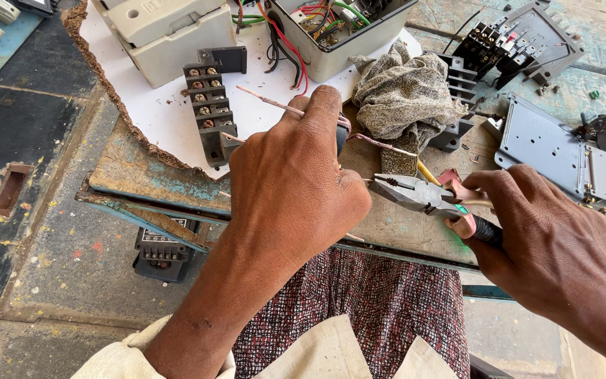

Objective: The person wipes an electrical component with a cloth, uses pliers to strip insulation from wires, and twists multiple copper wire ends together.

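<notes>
My left hand (292, 179) is closed around a dark component mostly hidden under the fingers, with thin copper-coloured wires (268, 102) sticking out to the left and right of it. My right hand (548, 238) grips the red and black handles of a pair of pliers (422, 195). The plier jaws point left toward my left hand and sit just beside it. Both hands are over the near edge of a worn wooden workbench (149, 175).
A black terminal block (208, 112) lies on a white sheet. Grey electrical boxes (331, 28) with coloured wires stand at the back. A crumpled cloth (401, 98), a grey metal plate (555, 151) and black contactor parts (506, 42) lie to the right.
</notes>
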